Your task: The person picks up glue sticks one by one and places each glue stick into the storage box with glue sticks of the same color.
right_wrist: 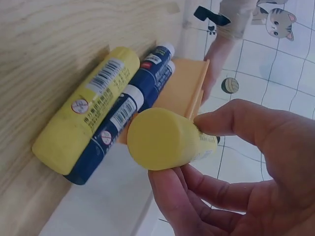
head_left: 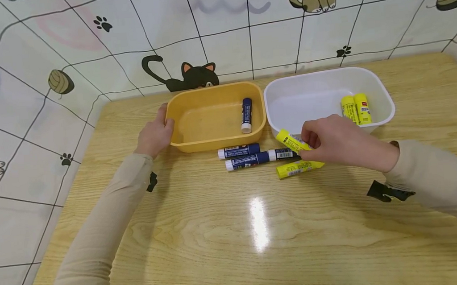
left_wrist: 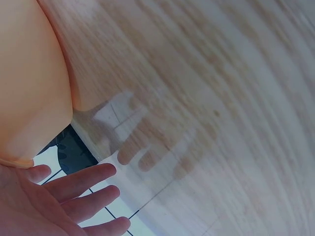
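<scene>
In the head view, my right hand (head_left: 335,143) pinches a yellow glue stick (head_left: 291,140) between thumb and fingers, above the front edge of the white bin (head_left: 387,112). Its round yellow end (right_wrist: 155,140) faces the right wrist camera. Another yellow glue stick (head_left: 295,168) lies on the table below, beside several navy glue sticks (head_left: 239,151) with white parts. My left hand (head_left: 155,132) rests against the left end of the orange bin (head_left: 216,144). The left wrist view shows its fingers (left_wrist: 88,182) extended, beside the bin's wall.
Inside the orange bin lies one navy glue stick (head_left: 246,115). Two yellow glue sticks (head_left: 355,109) lie at the right end of the white bin. The bins stand side by side on the wooden table (head_left: 203,234), near a tiled wall (head_left: 228,39) with cat drawings.
</scene>
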A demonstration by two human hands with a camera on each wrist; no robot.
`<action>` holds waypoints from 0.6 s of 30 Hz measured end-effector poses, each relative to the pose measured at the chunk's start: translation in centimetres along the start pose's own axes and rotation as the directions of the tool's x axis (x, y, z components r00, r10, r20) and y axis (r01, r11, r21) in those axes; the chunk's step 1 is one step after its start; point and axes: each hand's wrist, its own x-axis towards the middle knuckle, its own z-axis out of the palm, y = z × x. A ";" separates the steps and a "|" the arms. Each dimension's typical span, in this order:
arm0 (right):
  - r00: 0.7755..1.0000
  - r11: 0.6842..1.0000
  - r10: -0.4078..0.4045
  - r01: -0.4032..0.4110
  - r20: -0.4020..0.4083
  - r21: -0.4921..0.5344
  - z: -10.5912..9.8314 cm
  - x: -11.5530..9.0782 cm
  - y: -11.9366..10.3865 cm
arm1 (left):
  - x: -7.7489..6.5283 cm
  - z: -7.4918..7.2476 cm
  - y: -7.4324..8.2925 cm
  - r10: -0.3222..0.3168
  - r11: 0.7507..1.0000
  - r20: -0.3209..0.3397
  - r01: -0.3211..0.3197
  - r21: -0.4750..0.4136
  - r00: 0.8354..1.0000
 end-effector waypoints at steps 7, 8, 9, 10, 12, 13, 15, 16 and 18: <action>0.996 0.996 0.086 -0.086 0.002 0.015 -1.7 0.5 0.4 | 0.0 -0.1 0.1 -0.002 1.000 -0.012 0.002 -0.003 1.000; 0.995 0.995 0.102 -0.102 0.005 0.020 -1.9 0.5 0.5 | 0.0 -0.1 0.0 0.000 1.000 -0.012 0.000 -0.002 1.000; 0.993 0.993 0.114 -0.115 0.007 0.023 -2.1 0.6 0.6 | 0.0 -0.1 0.0 0.001 1.000 -0.012 -0.001 -0.001 1.000; 0.992 0.991 0.128 -0.128 0.008 0.025 -2.3 0.7 0.6 | 0.0 -0.1 0.0 0.002 1.000 -0.011 -0.002 -0.001 1.000; 0.989 0.989 0.147 -0.147 0.012 0.026 -2.7 1.0 1.0 | -0.1 -0.1 0.1 0.001 1.000 -0.011 -0.001 0.001 1.000; 0.987 0.987 0.158 -0.159 0.018 0.027 -2.8 1.1 1.2 | -0.1 -0.1 0.1 0.001 1.000 -0.010 -0.001 0.001 1.000; 0.984 0.984 0.177 -0.177 0.027 0.023 -3.1 1.4 1.7 | -0.1 -0.2 0.1 0.000 1.000 -0.007 0.000 0.002 1.000; 0.983 0.983 0.182 -0.183 0.030 0.021 -3.3 1.5 2.0 | -0.1 -0.2 0.2 0.001 1.000 -0.007 -0.001 0.003 1.000; 0.981 0.981 0.192 -0.192 0.040 0.015 -3.5 1.8 2.6 | -0.1 -0.2 0.2 0.003 1.000 -0.006 -0.003 0.004 1.000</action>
